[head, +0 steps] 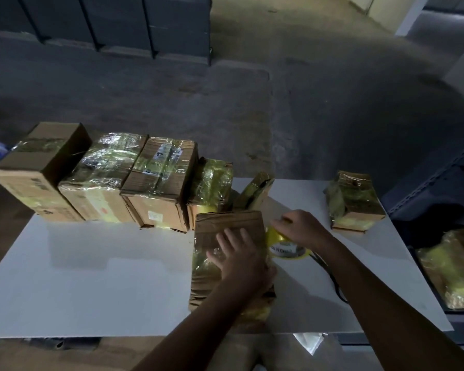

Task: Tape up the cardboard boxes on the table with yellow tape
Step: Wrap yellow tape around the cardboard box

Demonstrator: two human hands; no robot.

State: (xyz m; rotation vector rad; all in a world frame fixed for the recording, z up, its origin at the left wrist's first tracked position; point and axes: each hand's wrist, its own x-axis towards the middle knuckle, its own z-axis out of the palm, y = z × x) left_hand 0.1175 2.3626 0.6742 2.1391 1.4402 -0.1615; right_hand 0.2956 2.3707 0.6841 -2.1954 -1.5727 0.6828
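Note:
A worn cardboard box [227, 226] lies lengthwise on the white table [105, 277], partly covered with yellow tape. My left hand [241, 259] presses flat on its top, fingers spread. Just right of the box stands the yellow tape roll [287, 249] on the table. My right hand [302, 227] grips the roll from above, fingers curled over it. A strip of tape seems to run from the roll to the box's right side, mostly hidden by my hands.
A row of taped boxes [158, 183] lines the table's back left edge. One more taped box [355, 202] stands at the back right. A black cord [332, 282] lies on the table. Taped boxes [453, 266] fill a shelf on the right.

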